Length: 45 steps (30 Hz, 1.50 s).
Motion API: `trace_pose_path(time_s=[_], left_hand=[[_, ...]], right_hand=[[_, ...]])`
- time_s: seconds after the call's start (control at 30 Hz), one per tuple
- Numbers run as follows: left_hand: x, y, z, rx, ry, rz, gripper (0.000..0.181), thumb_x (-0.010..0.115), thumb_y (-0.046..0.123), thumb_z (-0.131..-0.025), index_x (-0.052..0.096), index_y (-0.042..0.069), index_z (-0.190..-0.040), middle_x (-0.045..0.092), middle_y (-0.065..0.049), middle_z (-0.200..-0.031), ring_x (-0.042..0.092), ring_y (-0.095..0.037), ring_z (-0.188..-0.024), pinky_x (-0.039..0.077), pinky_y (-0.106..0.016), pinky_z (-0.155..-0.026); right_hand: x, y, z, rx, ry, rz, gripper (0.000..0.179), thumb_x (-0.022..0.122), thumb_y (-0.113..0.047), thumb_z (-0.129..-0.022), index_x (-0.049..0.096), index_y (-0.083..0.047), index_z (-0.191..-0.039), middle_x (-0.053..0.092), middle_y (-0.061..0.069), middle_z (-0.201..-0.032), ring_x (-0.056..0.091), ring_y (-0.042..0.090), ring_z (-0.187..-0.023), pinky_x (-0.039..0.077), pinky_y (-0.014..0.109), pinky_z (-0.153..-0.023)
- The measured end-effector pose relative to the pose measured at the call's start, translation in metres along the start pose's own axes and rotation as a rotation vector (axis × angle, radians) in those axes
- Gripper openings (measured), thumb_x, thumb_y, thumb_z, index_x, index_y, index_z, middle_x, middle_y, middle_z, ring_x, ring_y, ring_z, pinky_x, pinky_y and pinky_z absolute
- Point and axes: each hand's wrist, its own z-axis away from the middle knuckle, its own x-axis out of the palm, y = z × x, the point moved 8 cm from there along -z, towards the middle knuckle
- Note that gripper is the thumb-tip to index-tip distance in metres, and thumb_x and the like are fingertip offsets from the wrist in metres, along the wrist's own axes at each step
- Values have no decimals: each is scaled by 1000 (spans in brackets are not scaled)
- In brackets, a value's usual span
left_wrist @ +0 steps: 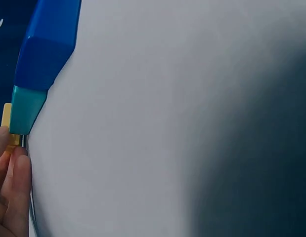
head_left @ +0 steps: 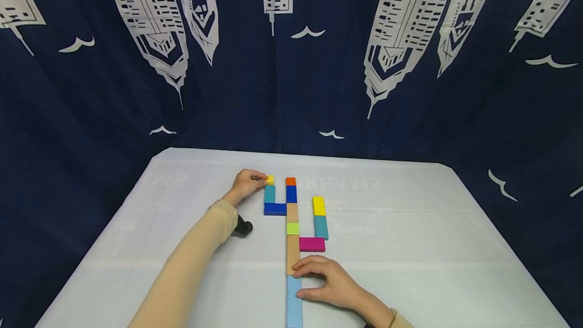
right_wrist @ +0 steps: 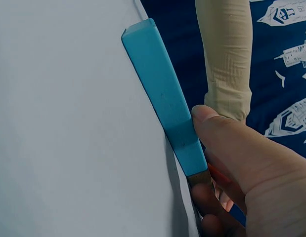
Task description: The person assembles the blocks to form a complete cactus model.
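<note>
At the top of the left branch, my left hand (head_left: 247, 185) pinches a small yellow block (head_left: 271, 180) between thumb and fingers. That block sits against the end of a teal block (head_left: 270, 194), which meets a blue block (head_left: 275, 209) lying crosswise. My right hand (head_left: 334, 285) rests at the lower column: its fingertips touch a long tan block (head_left: 293, 249), and the thumb lies on the edge of a light blue block (right_wrist: 165, 94). Higher in the column are a lime block (head_left: 293, 229), a shorter tan block (head_left: 292, 213), a dark blue block (head_left: 291, 194) and an orange block (head_left: 290, 181).
Right of the column, a magenta block (head_left: 312, 244) joins a teal block (head_left: 321, 227) topped by a yellow block (head_left: 319, 206). A black object (head_left: 243, 227) shows under the left wrist. The white table (head_left: 410, 247) ends at a dark blue patterned curtain (head_left: 282, 90).
</note>
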Motion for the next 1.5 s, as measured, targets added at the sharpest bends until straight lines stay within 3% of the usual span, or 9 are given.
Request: trace_pose_path(time_s=[0.57,1.03,1.5], left_hand=[[3,-7,-2,11,1,8,21,66,12,-87,71,5,-107,68,-8,-97,58,-11,-73,49,-20,-63],[5,-10,-3,-7,-16,-24,24,67,13,-87,70,8,-110,65,-6,-105,56,-14,-77,48,-21,-65],[-2,-6,9,8,23,-28,31,68,16,-86,67,7,-115,65,-8,-110,59,-19,-91,49,-29,-78]], right_hand=[[0,1,-1,13,-1,0,28,75,-34,-80,70,-22,-104,63,-10,-112,55,10,-106,45,30,-92],[0,1,-1,13,-4,1,27,75,-34,-80,70,-21,-103,63,-10,-112,55,10,-106,45,30,-91],[-1,0,-3,9,13,-28,31,77,-32,-77,70,-20,-105,65,-10,-110,57,9,-103,46,29,-90]])
